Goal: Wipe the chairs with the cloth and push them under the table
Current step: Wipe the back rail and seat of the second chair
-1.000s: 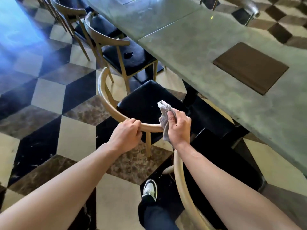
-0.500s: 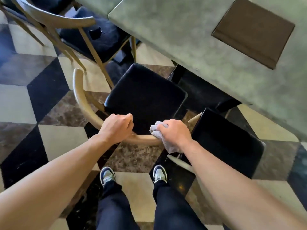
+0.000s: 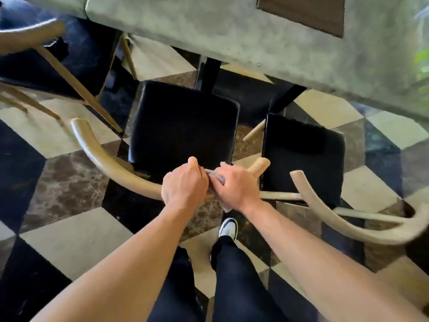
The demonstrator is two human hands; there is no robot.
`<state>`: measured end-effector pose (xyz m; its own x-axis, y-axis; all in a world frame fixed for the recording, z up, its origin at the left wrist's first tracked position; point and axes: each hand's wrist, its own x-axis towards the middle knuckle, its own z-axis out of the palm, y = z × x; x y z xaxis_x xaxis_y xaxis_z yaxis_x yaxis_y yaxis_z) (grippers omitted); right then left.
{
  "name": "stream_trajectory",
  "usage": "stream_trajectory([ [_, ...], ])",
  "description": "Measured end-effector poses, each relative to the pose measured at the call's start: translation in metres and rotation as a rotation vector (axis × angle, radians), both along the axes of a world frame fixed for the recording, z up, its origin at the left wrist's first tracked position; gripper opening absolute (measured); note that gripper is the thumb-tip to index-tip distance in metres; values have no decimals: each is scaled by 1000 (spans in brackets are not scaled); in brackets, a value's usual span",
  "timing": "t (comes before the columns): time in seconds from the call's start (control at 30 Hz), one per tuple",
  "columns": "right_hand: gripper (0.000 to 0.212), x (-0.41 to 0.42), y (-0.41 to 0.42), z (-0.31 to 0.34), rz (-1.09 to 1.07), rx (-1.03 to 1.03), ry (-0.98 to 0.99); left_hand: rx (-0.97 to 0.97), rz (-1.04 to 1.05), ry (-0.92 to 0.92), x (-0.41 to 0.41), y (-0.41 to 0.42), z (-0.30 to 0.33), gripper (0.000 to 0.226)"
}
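A chair with a black seat and a curved wooden back rail stands in front of me, its seat just short of the grey-green table. My left hand grips the middle of the back rail. Right beside it, my right hand holds the grey cloth against the same rail. Only a small strip of cloth shows between the two hands.
A second chair stands close on the right, its wooden rail curving toward me. A third chair sits at the upper left, partly under the table. My legs and one shoe stand on the checkered floor behind the chair.
My hands have come closer together on the back rail, the right one sliding left with the cloth. The view has tipped down and closer over the chair.
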<state>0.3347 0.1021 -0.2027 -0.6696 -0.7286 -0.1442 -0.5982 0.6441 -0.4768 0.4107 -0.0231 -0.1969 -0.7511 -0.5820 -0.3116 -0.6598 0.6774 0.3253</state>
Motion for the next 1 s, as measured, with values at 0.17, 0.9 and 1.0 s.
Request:
stream_trajectory([
  [0.17, 41, -24, 10, -2, 30, 94, 29, 18, -27, -88, -1, -3, -1, 25],
  [0.9, 35, -7, 23, -21, -277, -192, 182, -29, -32, -192, -10, -1, -8, 27],
  [1.0, 32, 17, 15, -26, -249, -240, 198, -48, -30, -154, -9, -1, -9, 27],
])
